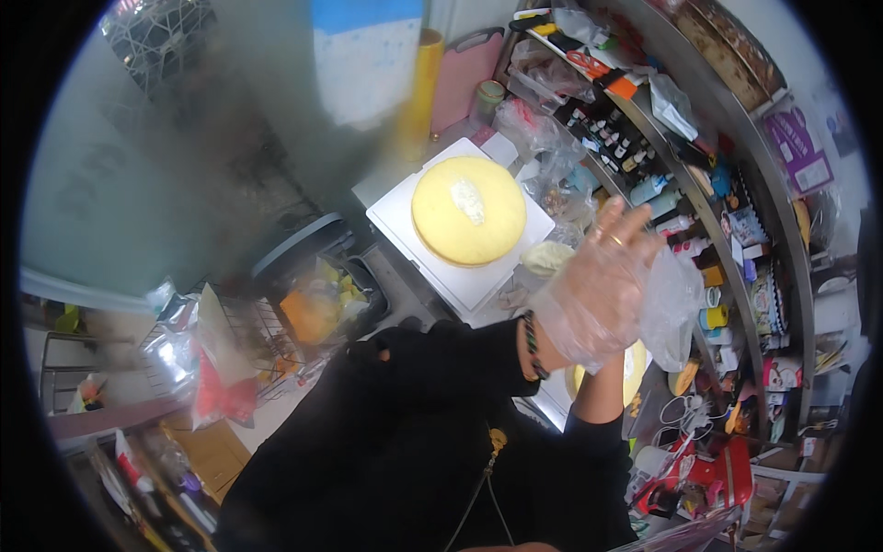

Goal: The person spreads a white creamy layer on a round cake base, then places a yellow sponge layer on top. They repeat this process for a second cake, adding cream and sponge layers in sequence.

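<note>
My left hand point(586, 297) is raised at right of centre, a thin clear plastic glove around its palm and a dark beaded bracelet at the wrist. My right forearm point(600, 393) rises behind it; the right hand is mostly hidden there, and its fingers are unclear. Loose clear plastic point(672, 310), seemingly part of a glove, hangs beside the hands. Before me a round yellow sponge cake point(441, 221) bears a patch of white cream point(469, 200). It sits on a white square board point(469, 293). Part of another yellow cake point(633, 372) with white on top shows behind my right forearm.
A pale rounded item point(548, 258) lies beside the board. An open bin point(321, 300) with yellow scraps stands left. Shelves of bottles point(662, 193) and packets curve along the right. A pink cutting board point(465, 79) and yellow roll point(422, 96) stand behind. Red items point(731, 472) are lower right.
</note>
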Motion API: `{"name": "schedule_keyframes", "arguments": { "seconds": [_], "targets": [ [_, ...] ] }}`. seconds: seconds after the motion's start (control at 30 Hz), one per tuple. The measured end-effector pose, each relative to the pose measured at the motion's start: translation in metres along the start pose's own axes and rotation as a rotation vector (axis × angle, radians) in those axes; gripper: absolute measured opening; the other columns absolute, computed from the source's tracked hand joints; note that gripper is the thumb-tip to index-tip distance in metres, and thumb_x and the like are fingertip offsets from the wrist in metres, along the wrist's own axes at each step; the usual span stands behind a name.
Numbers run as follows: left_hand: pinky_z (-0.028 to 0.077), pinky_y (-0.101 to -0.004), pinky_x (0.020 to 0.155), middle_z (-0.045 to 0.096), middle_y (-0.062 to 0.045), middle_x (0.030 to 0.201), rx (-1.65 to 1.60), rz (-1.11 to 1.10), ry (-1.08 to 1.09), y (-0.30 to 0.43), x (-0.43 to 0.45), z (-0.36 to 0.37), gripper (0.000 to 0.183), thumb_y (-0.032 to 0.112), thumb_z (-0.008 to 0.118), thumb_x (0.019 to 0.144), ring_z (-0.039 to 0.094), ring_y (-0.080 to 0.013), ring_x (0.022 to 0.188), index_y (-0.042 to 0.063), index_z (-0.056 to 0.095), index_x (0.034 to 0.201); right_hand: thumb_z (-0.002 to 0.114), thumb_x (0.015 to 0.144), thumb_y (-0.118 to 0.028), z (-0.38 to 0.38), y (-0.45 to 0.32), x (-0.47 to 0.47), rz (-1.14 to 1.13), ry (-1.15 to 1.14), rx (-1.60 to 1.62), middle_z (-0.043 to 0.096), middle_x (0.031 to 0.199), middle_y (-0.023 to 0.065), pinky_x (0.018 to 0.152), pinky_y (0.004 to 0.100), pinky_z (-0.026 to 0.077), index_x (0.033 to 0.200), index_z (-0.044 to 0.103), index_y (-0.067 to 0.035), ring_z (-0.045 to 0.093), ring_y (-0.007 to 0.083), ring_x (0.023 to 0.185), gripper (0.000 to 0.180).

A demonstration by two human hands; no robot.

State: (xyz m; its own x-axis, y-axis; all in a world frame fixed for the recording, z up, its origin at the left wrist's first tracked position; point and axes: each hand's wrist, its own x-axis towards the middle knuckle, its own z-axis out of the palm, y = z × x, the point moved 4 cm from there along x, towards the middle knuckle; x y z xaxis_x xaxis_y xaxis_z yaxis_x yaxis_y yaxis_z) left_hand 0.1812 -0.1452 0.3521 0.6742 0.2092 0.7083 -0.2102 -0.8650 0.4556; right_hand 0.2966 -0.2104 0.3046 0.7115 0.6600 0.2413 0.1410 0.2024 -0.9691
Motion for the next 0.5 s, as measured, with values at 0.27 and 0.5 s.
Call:
{"name": "schedule_keyframes", "arguments": {
  "seconds": [0.27,0.5],
  "targets": [
    [0.043,-0.0403,0.115,0.067,-0.017,0.122,-0.311,-0.234,0.349,-0.028,-0.013,0.035,0.039,0.02,0.075,0.083,0.057,-0.0358,0.131,0.0,0.069,0.117,0.052,0.105,-0.012,0.023,0.023,0.008,-0.142,-0.04,-0.677,0.069,0.132,0.0051,0.115,0.0436,0.038,0.13,0.068,-0.006,0.06,0.0229,0.128,0.03],
    [0.047,-0.0399,0.105,0.062,-0.016,0.117,-0.802,-0.368,0.336,-0.057,-0.038,0.047,0.031,0.017,0.076,0.083,0.057,-0.0344,0.119,0.003,0.067,0.109,0.045,0.109,-0.017,0.051,0.053,0.025,-0.322,-0.09,-1.077,0.071,0.133,0.0044,0.118,0.0487,0.034,0.129,0.071,-0.009,0.059,0.0245,0.131,0.034]
  ]
}}
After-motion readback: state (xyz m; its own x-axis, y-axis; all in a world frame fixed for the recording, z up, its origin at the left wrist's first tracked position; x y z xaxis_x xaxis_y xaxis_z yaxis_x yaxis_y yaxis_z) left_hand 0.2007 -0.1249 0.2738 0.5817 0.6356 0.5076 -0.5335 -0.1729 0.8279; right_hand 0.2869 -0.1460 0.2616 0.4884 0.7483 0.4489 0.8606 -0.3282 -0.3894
